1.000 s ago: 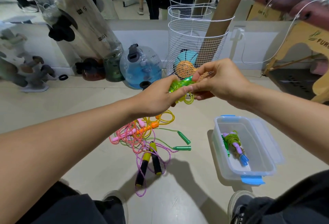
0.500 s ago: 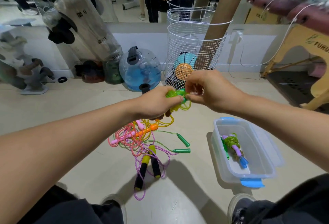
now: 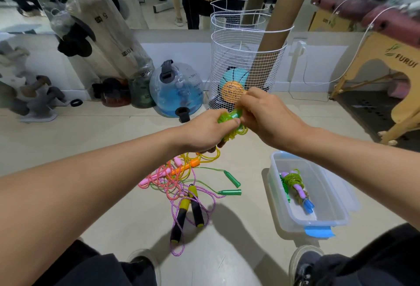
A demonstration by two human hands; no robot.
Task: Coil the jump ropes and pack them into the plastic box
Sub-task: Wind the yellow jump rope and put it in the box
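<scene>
Your plastic box (image 3: 304, 222) sits open on the floor, its far corner cut off by your right forearm; a coiled rope (image 3: 295, 185) lies inside. Left of the box lies a tangled pile of jump ropes (image 3: 181, 183). Above that pile, your left hand (image 3: 204, 130) and right hand (image 3: 270, 115) both grip the green-handled rope (image 3: 230, 118), fingers curled round it, mostly hiding its coil.

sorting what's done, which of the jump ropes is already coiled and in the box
The rope with purple and blue handles, bundled in green cord, lies inside the plastic box. The others sprawl loose on the floor or are in the hands.
</scene>
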